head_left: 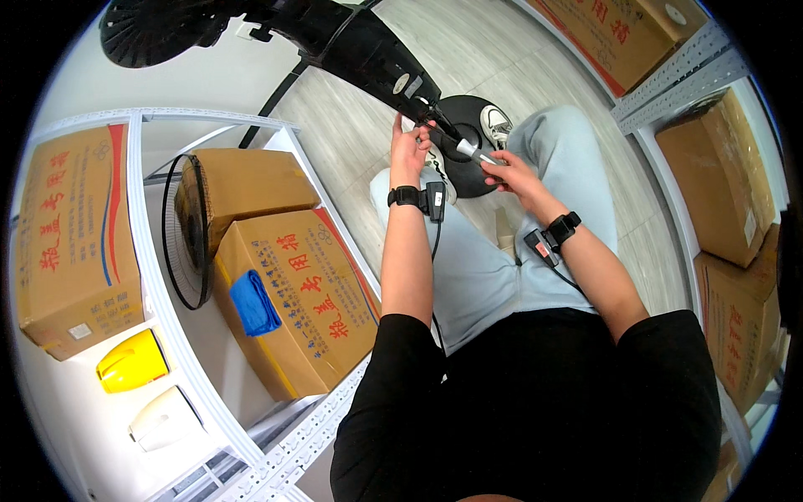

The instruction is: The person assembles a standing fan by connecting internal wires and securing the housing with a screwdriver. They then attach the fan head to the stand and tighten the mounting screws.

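A black pedestal fan (360, 58) leans across the upper middle, its lower end near my hands. My left hand (409, 156) is at that lower end, one finger stretched up against the housing and the others bent around it. My right hand (517, 177) is closed on a screwdriver (481, 154) with a grey handle and a whitish collar. The tool points left toward the fan's lower end; its tip is hard to make out. Under my hands lies a round black base (473, 186) on the floor, between my shoes.
At my left a white metal shelf (163, 251) carries cardboard boxes (301, 293), a black round fan grille (205, 230), a folded blue cloth (254, 303), and a yellow piece (132, 361) beside a white piece (166, 418). Boxes (711, 176) stand on shelving at my right.
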`<state>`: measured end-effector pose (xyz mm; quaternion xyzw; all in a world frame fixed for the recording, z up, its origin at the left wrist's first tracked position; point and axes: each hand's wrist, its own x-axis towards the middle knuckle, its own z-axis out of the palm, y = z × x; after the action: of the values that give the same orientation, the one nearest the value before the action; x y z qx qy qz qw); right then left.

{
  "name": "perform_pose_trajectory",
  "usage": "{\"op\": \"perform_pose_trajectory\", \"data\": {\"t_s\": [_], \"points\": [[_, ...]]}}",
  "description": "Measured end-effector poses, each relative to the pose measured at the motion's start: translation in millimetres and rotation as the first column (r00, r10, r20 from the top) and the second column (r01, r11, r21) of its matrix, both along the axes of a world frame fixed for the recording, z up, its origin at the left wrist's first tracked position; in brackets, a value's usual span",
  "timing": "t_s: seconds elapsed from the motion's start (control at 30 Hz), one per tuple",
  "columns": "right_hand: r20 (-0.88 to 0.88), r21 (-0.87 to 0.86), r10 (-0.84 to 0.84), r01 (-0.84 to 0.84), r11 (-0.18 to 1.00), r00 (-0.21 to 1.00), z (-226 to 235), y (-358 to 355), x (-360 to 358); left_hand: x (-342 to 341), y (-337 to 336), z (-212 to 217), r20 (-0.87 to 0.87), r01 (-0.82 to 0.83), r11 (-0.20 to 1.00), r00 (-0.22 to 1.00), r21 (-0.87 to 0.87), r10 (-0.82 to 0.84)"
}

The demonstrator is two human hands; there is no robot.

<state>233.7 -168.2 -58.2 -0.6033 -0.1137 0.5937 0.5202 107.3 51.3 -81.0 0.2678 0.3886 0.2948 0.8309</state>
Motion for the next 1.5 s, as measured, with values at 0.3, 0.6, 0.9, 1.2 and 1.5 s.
{"op": "perform_pose_trajectory", "data": {"t_s": [0.3,0.6,0.9,1.2,1.5], "points": [[0.018,0.138,0.073,-0.075,0.988,0.997,25,-18,13,-30,-2,-9,-0.004,-0.007,0.999,1.0,-0.032,0.007],[-0.037,0.328,0.053,-0.038,0.944,0.998,42,-19,10,-46,-19,21,0.311,-0.009,0.999,0.95,-0.041,0.021],[0.047,0.335,0.055,-0.068,0.94,0.997,43,-19,8,-38,-27,25,0.423,-0.116,0.988,0.893,-0.106,0.15],[0.076,0.356,0.028,-0.054,0.933,0.997,32,-16,9,-31,-32,32,0.25,-0.113,0.993,0.961,-0.02,0.114],[0.058,0.37,0.007,-0.028,0.929,0.998,33,-14,10,-33,-27,29,0.086,-0.075,0.994,0.994,0.084,0.068]]}}
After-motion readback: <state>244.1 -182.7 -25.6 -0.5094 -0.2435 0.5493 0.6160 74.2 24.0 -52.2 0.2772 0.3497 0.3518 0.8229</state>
